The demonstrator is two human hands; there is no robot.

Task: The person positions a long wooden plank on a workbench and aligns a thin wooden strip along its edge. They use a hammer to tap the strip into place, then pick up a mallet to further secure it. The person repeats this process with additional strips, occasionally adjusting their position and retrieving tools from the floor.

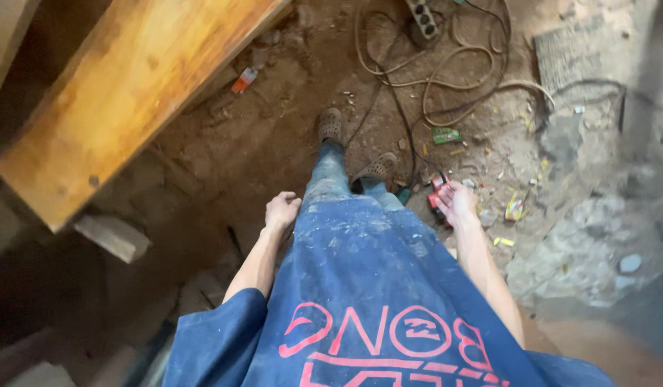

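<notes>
I look straight down my blue shirt and dusty jeans at a dirt floor. My left hand (pixel 281 212) hangs at my side, fingers curled in a loose fist with nothing in it. My right hand (pixel 457 204) hangs by my right hip with its fingers spread and empty. Just behind it on the ground lies a red and black tool (pixel 437 193), apart from the hand. My feet in perforated grey shoes (pixel 330 125) stand on the dirt.
A long orange wooden beam (pixel 123 93) slants across the upper left. Tangled cables (pixel 446 79) and a power strip (pixel 423 17) lie ahead. A green packet (pixel 446 135), scattered litter and stone rubble (pixel 589 236) lie right. A wood block (pixel 113 236) lies left.
</notes>
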